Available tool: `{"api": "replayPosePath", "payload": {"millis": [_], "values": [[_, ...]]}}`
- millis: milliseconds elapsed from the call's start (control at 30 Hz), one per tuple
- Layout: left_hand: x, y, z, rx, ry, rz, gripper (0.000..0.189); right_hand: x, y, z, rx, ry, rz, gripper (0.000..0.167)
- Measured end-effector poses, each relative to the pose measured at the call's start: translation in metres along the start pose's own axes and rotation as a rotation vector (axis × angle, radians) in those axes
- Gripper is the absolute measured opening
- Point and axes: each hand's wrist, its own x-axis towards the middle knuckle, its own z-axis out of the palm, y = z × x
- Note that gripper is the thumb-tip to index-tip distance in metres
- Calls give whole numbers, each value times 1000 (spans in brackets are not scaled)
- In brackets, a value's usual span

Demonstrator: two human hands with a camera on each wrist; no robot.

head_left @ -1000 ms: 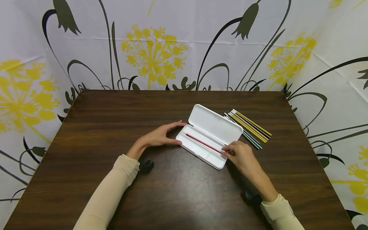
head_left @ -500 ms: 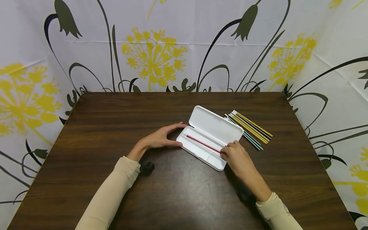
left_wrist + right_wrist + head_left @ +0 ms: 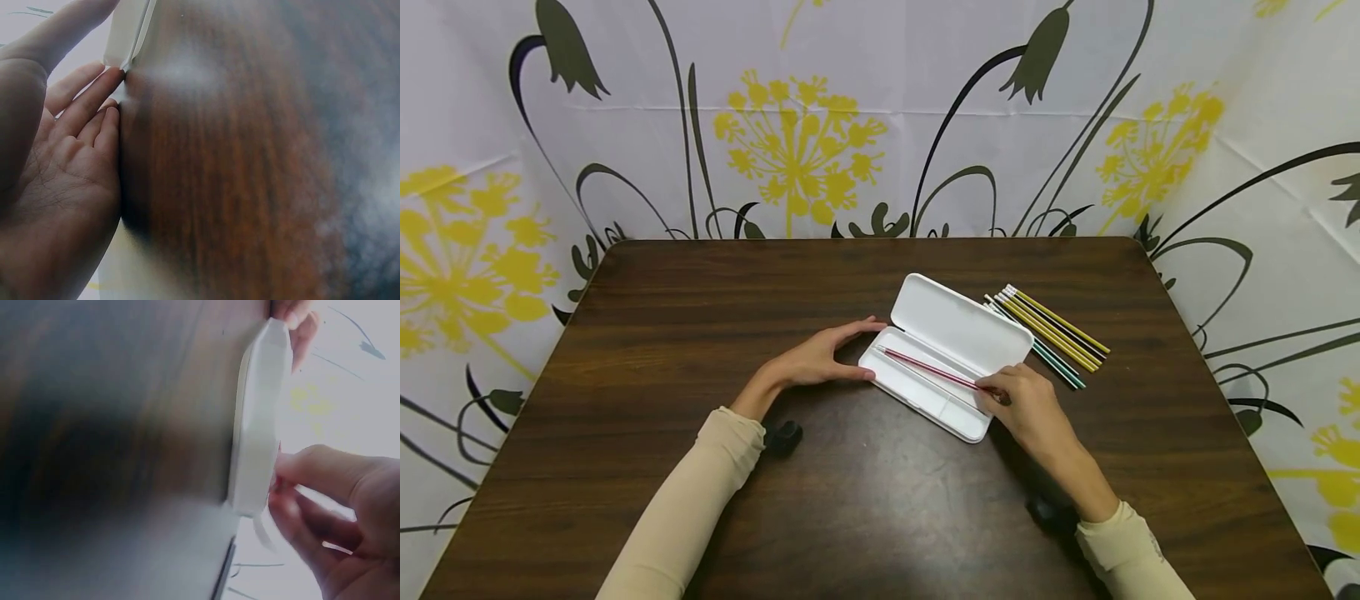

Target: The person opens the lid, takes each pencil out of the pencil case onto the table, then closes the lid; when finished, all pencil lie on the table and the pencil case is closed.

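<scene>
An open white pencil case [image 3: 936, 408] lies angled on the table, its lid [image 3: 958, 321] tipped back. Inside is a red pencil [image 3: 928, 367], its white-tipped end towards the case's left end. My right hand [image 3: 1026, 404] pinches the other end of the pencil between thumb and fingers. In the right wrist view those fingertips are just past the case's side, and the pencil is mostly hidden. My left hand [image 3: 816, 357] steadies the case's left end, thumb and forefinger spread along its corners. The left wrist view shows the left hand's other fingers [image 3: 90, 100] straight and relaxed.
Several yellow, black and green pencils [image 3: 1052, 329] lie side by side just behind and right of the case, partly hidden by its lid. The brown wooden table [image 3: 700, 283] ends at a back edge before a flowered cloth [image 3: 850, 167].
My right hand first reached the red pencil's right end, closed on it, and has now raised that end slightly towards the lid. The left hand and the case have stayed put.
</scene>
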Motion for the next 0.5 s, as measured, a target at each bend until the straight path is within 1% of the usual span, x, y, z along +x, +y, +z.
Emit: {"api": "replayPosePath", "payload": {"millis": [133,233,333,400,500], "values": [[-1,1,-1,-3,-5,-2,73,-2,9,-7,143,22,20,17],[-1,0,-1,1,-8,-2,73,-1,15,-19,208,53,31,19],[-1,0,-1,2,-6,-2,73,7,21,-39,205,120,48,18],[0,0,0,-1,-4,0,73,15,27,-57,171,173,62,17],[0,-2,0,-4,-2,4,73,27,38,-86,126,230,92,16]]}}
